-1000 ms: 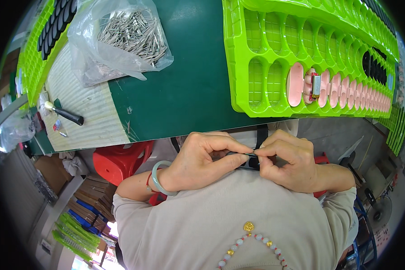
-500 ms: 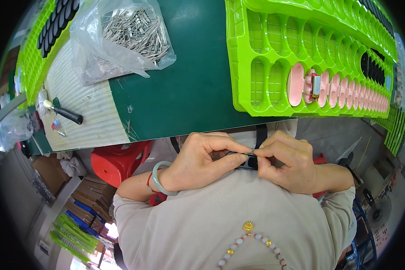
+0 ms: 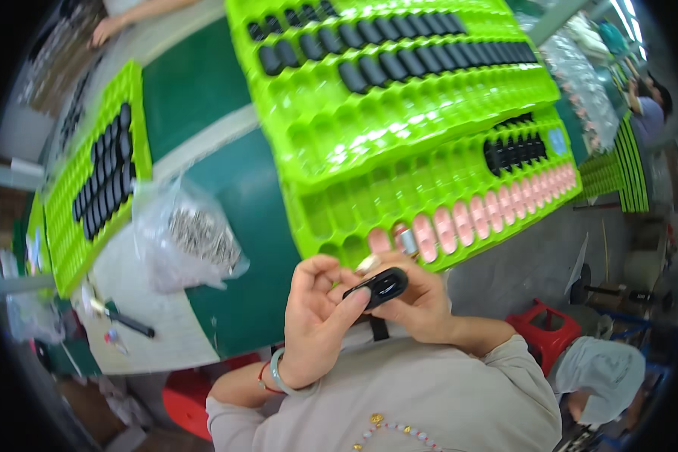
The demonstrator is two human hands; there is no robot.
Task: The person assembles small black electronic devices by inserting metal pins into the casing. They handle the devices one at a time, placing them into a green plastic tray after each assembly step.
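Both hands are on a small black oval casing (image 3: 389, 285), glossy and hollowed on its upper side. My left hand (image 3: 313, 324), with a pale bangle at the wrist, pinches its left end with the thumb on top. My right hand (image 3: 423, 307) grips it from behind and the right, some fingers hidden. Just beyond them lies a green tray (image 3: 320, 218) with a row of pink oval shells (image 3: 444, 230). Among these shells sits a silver-and-red part (image 3: 406, 239). Black pieces (image 3: 514, 151) fill several slots farther right.
A clear bag of thin metal pieces (image 3: 203, 237) rests left on the green table (image 3: 260, 301). Near it lies a black-handled tool (image 3: 132, 324). More green trays (image 3: 139, 128) hold black shells. Another person's hand (image 3: 107, 30) reaches in at the far left. A red stool (image 3: 546, 324) stands right.
My view has swung up, showing more trays. Both hands have risen from the lap to the tray's near edge, and the black casing now shows its hollow side.
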